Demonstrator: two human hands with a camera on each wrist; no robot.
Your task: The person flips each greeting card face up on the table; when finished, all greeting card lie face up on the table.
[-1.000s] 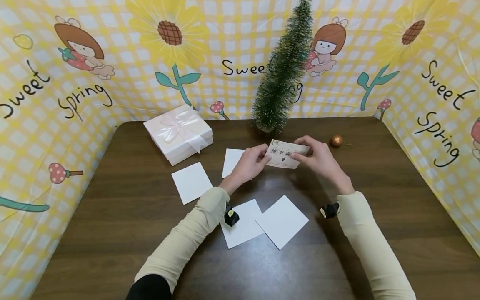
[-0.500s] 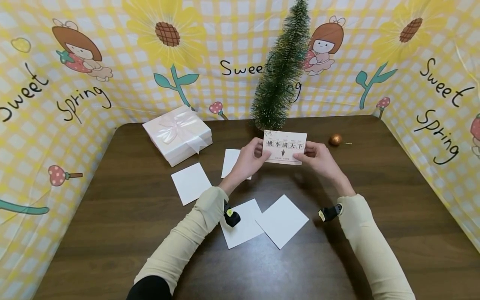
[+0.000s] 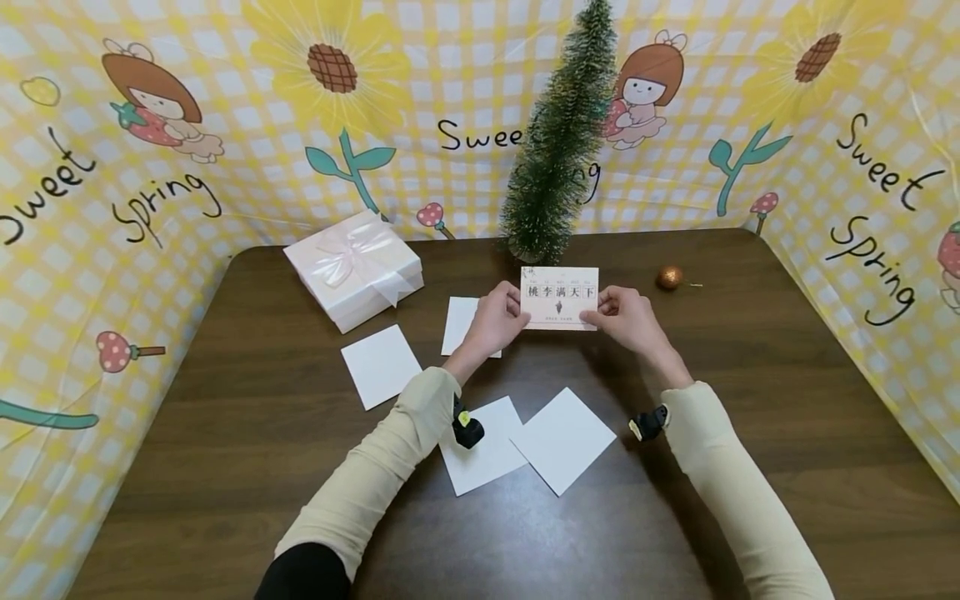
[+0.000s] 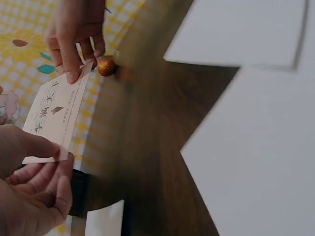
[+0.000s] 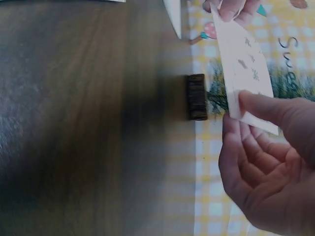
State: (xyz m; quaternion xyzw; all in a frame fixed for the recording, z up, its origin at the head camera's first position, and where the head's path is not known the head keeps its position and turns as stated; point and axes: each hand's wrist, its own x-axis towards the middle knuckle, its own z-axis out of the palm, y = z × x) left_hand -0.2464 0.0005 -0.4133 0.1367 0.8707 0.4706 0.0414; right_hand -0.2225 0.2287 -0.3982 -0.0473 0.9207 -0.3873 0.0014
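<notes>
A small pale card (image 3: 559,298) with a row of printed Chinese characters is held up in front of the tree, its printed face toward the head camera. My left hand (image 3: 497,320) pinches its left edge, thumb on the front and fingers behind. At the opposite edge my right hand (image 3: 627,317) pinches it the same way. In the left wrist view the card (image 4: 56,110) stretches between both hands. The right wrist view shows the right thumb (image 5: 261,105) pressed on the card's face, with fingers curled beneath.
Behind the card stands a green bristle tree (image 3: 558,150). A white gift box (image 3: 356,267) with a ribbon bow sits back left. Several white square cards (image 3: 564,442) lie on the brown table (image 3: 750,467). A copper bauble (image 3: 669,277) rests back right, before the checked cloth (image 3: 465,50).
The card, tilted and partly covered by the right fingers a second ago, was raised and turned upright, then lowered slightly and shifted left. Both hands keep hold of it.
</notes>
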